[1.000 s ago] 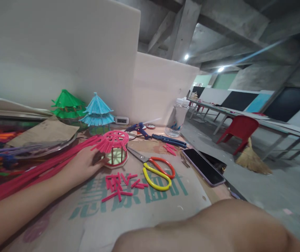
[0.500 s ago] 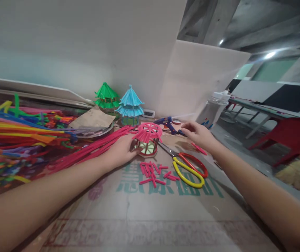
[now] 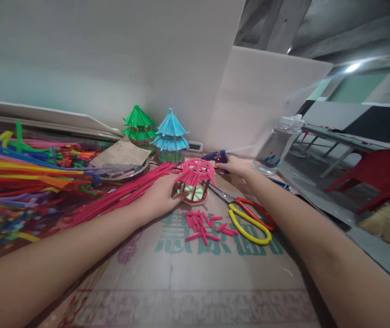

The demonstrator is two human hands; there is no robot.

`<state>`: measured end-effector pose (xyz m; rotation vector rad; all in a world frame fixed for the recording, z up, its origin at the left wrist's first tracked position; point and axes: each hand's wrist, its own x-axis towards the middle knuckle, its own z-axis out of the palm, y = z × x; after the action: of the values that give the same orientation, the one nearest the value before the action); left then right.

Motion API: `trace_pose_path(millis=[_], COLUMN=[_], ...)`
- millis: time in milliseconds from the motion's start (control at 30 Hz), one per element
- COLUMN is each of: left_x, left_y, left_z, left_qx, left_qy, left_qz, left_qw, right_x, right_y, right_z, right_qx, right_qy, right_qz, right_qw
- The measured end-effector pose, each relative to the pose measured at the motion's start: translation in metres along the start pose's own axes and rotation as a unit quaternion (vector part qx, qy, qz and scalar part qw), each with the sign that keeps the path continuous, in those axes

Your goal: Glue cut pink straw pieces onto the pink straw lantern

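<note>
My left hand (image 3: pixel 163 195) grips the base of a small pink-roofed pavilion (image 3: pixel 198 171) with dark posts and a pale green floor. At the back, my right hand (image 3: pixel 235 166) is closed round the handle of a blue glue gun (image 3: pixel 215 157). Scissors (image 3: pixel 249 218) with one yellow and one red handle lie open to the right of the pavilion. Short pink pieces (image 3: pixel 201 224) are scattered in front of it. Long pink pipe cleaners (image 3: pixel 123 189) run beside and behind my left hand.
Green (image 3: pixel 139 124) and blue (image 3: pixel 170 134) pavilions stand at the back. Bundles of coloured pipe cleaners (image 3: pixel 27 173) fill the left side. A paper-topped metal tray (image 3: pixel 129 173) sits behind my left arm. A clear bottle (image 3: pixel 275 146) stands back right; a red chair (image 3: pixel 382 175) is beyond.
My right hand has moved left onto the glue gun's handle and closed round it. My left hand still grips the pavilion. The view has shifted slightly.
</note>
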<state>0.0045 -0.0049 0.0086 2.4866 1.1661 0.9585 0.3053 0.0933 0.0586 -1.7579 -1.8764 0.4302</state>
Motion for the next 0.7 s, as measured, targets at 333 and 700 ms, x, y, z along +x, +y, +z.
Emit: trace_pose_path(millis=[333, 700], left_x=[0.000, -0.001], left_y=[-0.001, -0.003], left_z=[-0.001, -0.001], left_qx=[-0.024, -0.006], left_qy=[-0.006, 0.027], left_qz=[0.007, -0.042], left_qw=[1.000, 0.999], right_x=[-0.028, -0.143], right_y=[-0.016, -0.037], right_z=[-0.014, -0.013], right_qx=[0.094, 0.278], right_qy=[0.045, 0.161], right_qz=[-0.003, -0.121], right_qw=[0.995, 0.939])
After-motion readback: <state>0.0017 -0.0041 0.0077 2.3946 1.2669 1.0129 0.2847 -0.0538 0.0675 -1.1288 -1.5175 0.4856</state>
